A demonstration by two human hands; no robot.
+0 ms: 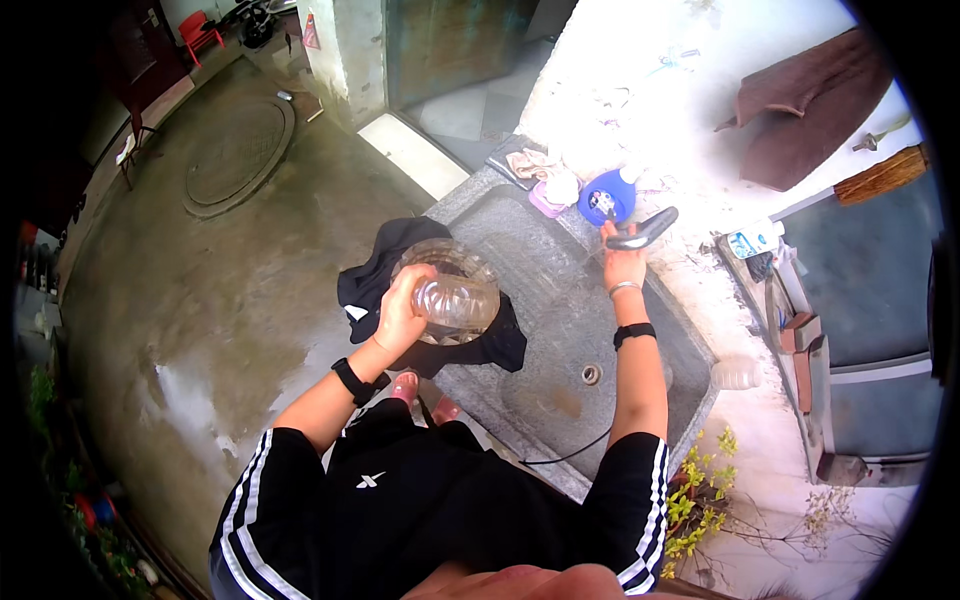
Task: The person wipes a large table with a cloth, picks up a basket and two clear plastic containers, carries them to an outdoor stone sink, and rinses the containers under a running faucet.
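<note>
My left hand [403,315] grips a clear, ribbed plastic container [461,301] by its side. Beneath the container is a round transparent basin [444,251], its contents partly hidden. Black cloth [409,232] spreads out around and under the basin, at the near-left side of the grey stone sink [540,322]. My right hand [625,266] is at the metal tap [646,231] on the sink's far side. The tap's spout crosses in front of my fingers, so their grip is hidden. Just beyond them stands a blue detergent bottle [606,196].
A pink soap dish [551,201] and a crumpled cloth [527,162] lie on the sink's back corner. A second clear plastic container [735,374] sits by the right rim. Brown cloth [810,112] hangs on the white wall. Leafy branches [697,506] grow beside the sink.
</note>
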